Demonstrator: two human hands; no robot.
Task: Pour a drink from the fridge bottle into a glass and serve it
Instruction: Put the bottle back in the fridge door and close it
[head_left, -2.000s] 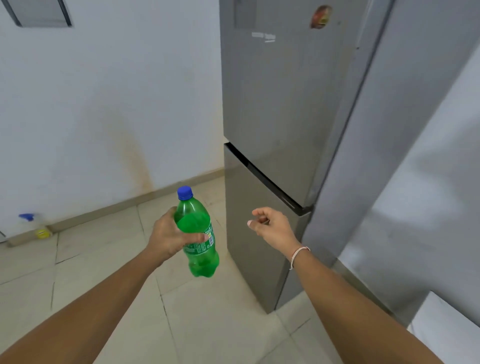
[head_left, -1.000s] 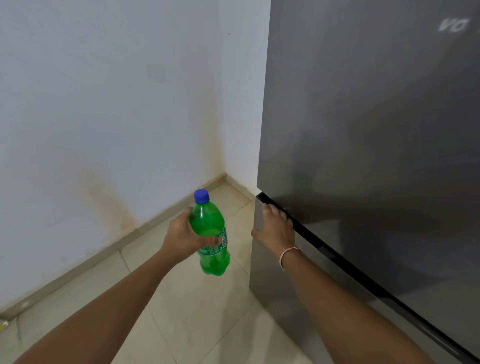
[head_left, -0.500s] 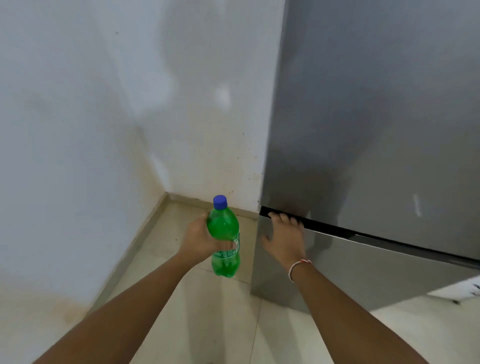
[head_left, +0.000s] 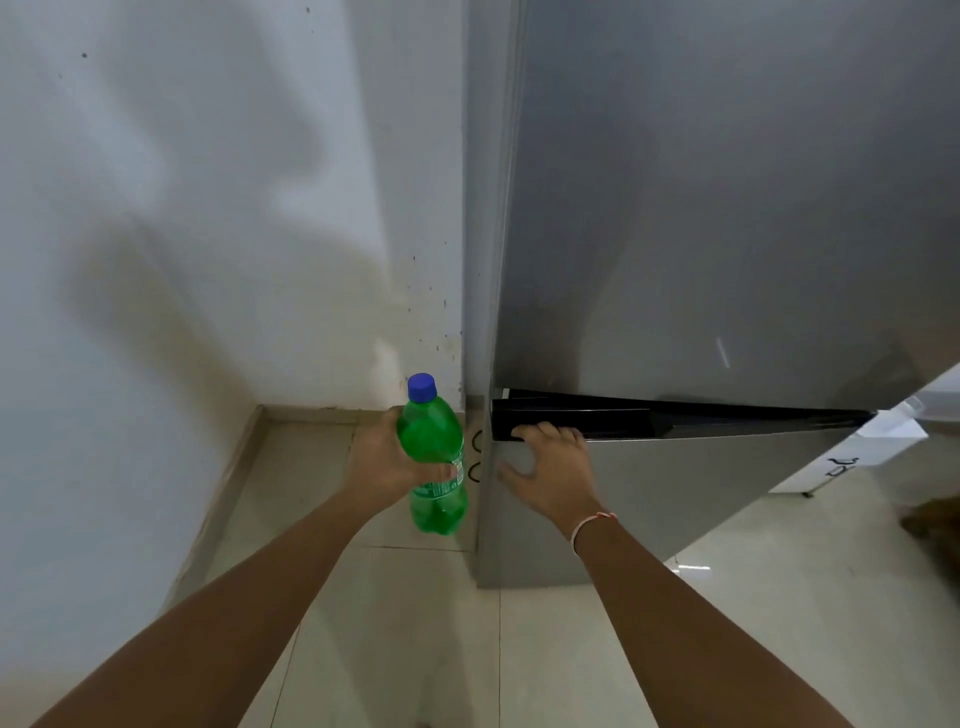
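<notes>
My left hand (head_left: 387, 465) grips a green plastic bottle (head_left: 434, 457) with a blue cap, held upright just left of the grey fridge (head_left: 727, 208). My right hand (head_left: 553, 470) is on the top edge of the lower fridge door (head_left: 701, 483), fingers curled into the black handle recess (head_left: 571, 415), thumb spread on the door face. The lower door stands slightly ajar, with a dark gap along its top. No glass is in view.
A white wall (head_left: 208, 208) stands close on the left and meets the fridge in a corner. The floor (head_left: 415, 623) is pale tile. A white box-like object (head_left: 857, 452) sits at the right behind the fridge's corner.
My right hand went from reaching in the air to gripping the lower door's top edge. The door has come slightly away from the fridge. The bottle stays in my left hand.
</notes>
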